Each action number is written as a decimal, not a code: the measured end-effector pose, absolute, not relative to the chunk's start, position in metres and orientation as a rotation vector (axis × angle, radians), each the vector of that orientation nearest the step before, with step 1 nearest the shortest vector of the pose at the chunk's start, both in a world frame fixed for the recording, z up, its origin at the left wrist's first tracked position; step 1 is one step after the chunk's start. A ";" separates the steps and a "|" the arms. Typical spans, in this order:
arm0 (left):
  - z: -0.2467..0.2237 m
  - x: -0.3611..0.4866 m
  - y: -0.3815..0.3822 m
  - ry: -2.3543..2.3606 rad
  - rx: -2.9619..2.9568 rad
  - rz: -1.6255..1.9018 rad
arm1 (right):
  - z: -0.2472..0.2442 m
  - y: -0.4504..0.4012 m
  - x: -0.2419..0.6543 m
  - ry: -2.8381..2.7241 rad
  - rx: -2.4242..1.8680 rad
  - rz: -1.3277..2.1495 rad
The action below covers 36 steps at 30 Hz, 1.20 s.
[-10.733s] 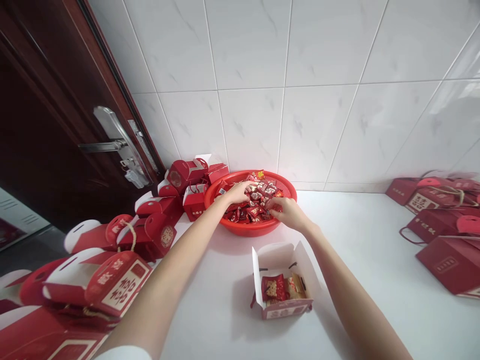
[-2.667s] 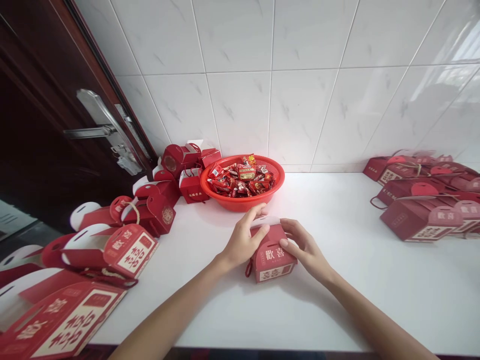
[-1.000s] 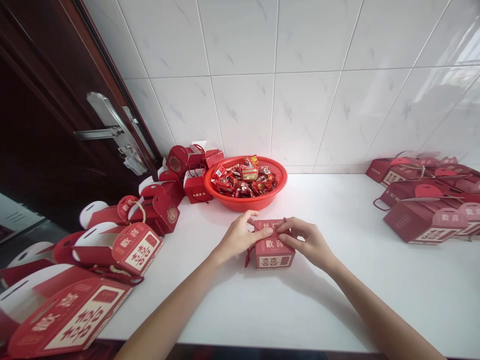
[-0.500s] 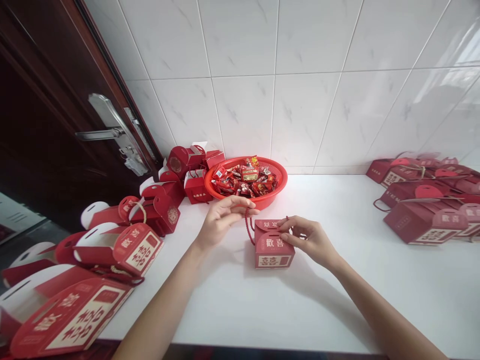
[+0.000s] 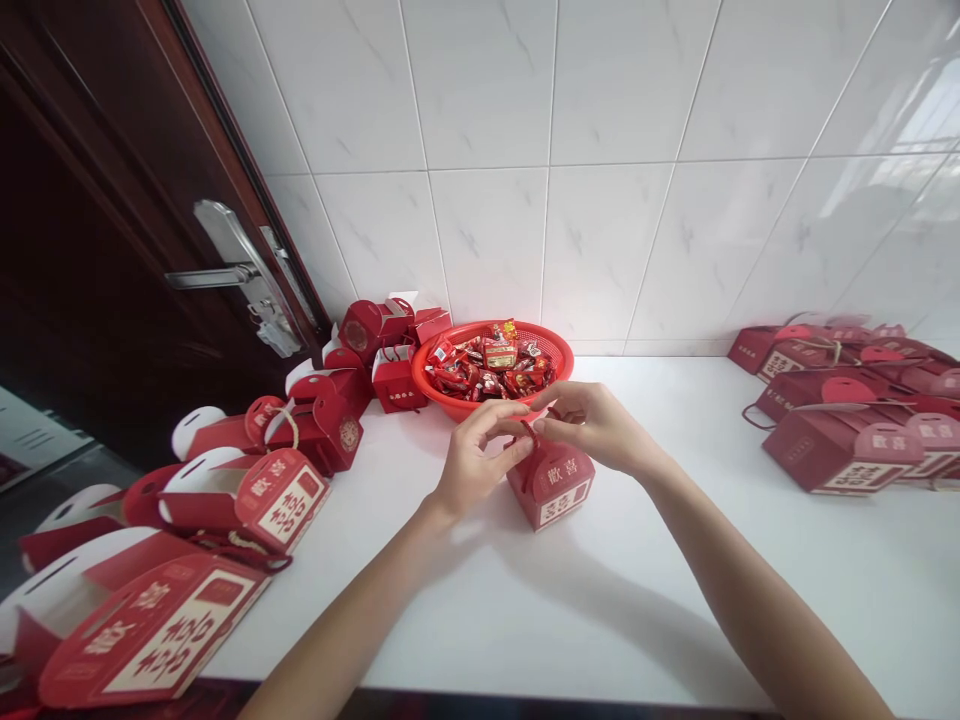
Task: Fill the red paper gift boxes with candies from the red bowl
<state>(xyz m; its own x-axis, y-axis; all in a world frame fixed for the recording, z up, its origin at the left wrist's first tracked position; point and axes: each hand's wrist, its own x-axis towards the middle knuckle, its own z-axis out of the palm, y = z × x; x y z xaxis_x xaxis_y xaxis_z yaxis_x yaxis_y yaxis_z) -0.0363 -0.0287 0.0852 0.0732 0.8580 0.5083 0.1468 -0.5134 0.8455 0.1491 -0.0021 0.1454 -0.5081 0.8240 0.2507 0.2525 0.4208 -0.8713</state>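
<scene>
Step (est.): handling red cord [image 5: 529,433] atop red box [image 5: 559,490], nr side of basket [image 5: 456,407]; contact w/ counter [image 5: 442,640] unclear. L hand [image 5: 474,458]: pinching cord. R hand [image 5: 596,422]: narrow pinch, exact hold unclear. Next move (est.): req. box steady, both hands coord.

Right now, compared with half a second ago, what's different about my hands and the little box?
Your left hand has brought the red cord right, over the box; your right hand has moved up and left to meet it. The box has turned, its front now angled rightward. The candy basket, boxes at left and boxes at right stayed put.
</scene>
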 end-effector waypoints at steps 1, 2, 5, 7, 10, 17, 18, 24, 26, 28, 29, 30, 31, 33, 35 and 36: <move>0.084 -0.035 -0.028 1.008 1.744 1.505 | 0.147 -0.001 0.146 -1.988 -0.914 1.064; 0.083 -0.034 -0.028 1.013 1.748 1.521 | 0.149 0.000 0.144 -1.987 -0.918 1.074; 0.080 -0.031 -0.026 1.018 1.801 1.580 | 0.150 0.002 0.136 -2.001 -0.933 1.125; 0.077 -0.031 -0.025 1.030 1.838 1.608 | 0.148 0.003 0.131 -2.015 -0.942 1.163; 0.074 -0.033 -0.025 1.076 1.855 1.608 | 0.144 0.006 0.126 -1.988 -0.959 1.169; 0.071 -0.039 -0.026 1.444 1.940 1.333 | 0.142 0.013 0.125 -1.915 -0.959 1.129; 0.071 -0.039 -0.026 1.472 1.959 1.271 | 0.141 0.013 0.126 -1.922 -0.957 1.149; 0.066 -0.036 -0.024 1.472 2.048 1.205 | 0.138 0.014 0.128 -1.960 -0.898 1.191; 0.063 -0.035 -0.023 1.472 2.055 1.195 | 0.139 0.015 0.129 -1.927 -0.865 1.231; 0.061 -0.035 -0.021 1.473 2.045 1.189 | 0.139 0.016 0.130 -1.868 -0.828 1.347; 0.060 -0.036 -0.020 1.468 2.034 1.194 | 0.140 0.017 0.131 -1.833 -0.805 1.427; 0.059 -0.037 -0.019 1.456 2.021 1.204 | 0.140 0.018 0.131 -1.800 -0.779 1.513; 0.059 -0.038 -0.018 1.441 2.009 1.216 | 0.141 0.018 0.132 -1.775 -0.753 1.590; 0.059 -0.040 -0.017 1.419 1.989 1.239 | 0.141 0.018 0.132 -1.780 -0.716 1.673; 0.060 -0.042 -0.016 1.424 1.985 1.228 | 0.141 0.016 0.132 -1.879 -0.724 1.642; 0.060 -0.043 -0.016 1.433 1.986 1.213 | 0.141 0.014 0.131 -1.951 -0.744 1.587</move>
<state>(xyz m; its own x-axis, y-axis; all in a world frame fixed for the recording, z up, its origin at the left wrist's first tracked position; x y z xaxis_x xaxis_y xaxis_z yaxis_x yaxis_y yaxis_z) -0.0428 -0.0157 0.0605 0.0951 0.9071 0.4101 0.5543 -0.3905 0.7351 0.1311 0.0140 0.1407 -0.7178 0.6946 0.0482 0.0942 0.1654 -0.9817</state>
